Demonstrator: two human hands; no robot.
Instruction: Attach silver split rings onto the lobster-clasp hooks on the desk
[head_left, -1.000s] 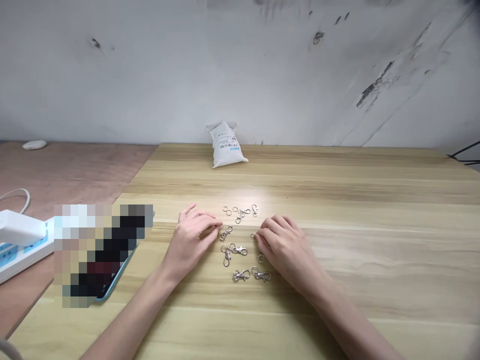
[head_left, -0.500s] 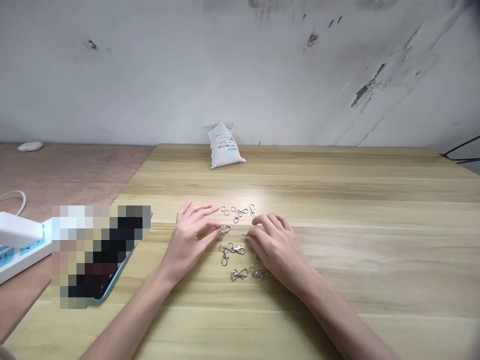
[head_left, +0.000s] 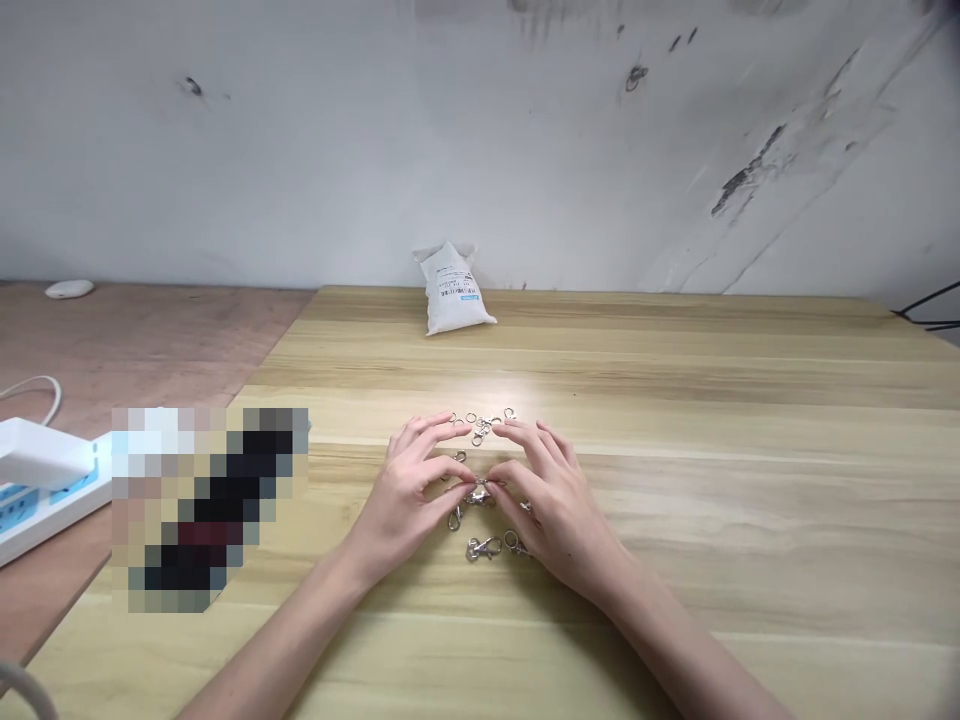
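Several small silver swivel clasps and split rings lie scattered on the light wooden table (head_left: 675,400). My left hand (head_left: 409,495) and my right hand (head_left: 544,495) have come together over the pile, fingertips pinching one silver clasp (head_left: 478,493) between them. More clasps (head_left: 484,547) lie just in front of my hands, and loose rings with a clasp (head_left: 480,425) lie just beyond my fingers.
A small white labelled bag (head_left: 452,288) stands at the far table edge by the wall. A blurred-out phone (head_left: 210,500) lies at the left, with a white power strip (head_left: 45,480) and cable on the reddish table beside it. A small white object (head_left: 69,289) rests far left.
Both hands moved inward toward each other and met over the pile, closing their fingertips on one clasp. The other clasps and rings stay where they were.
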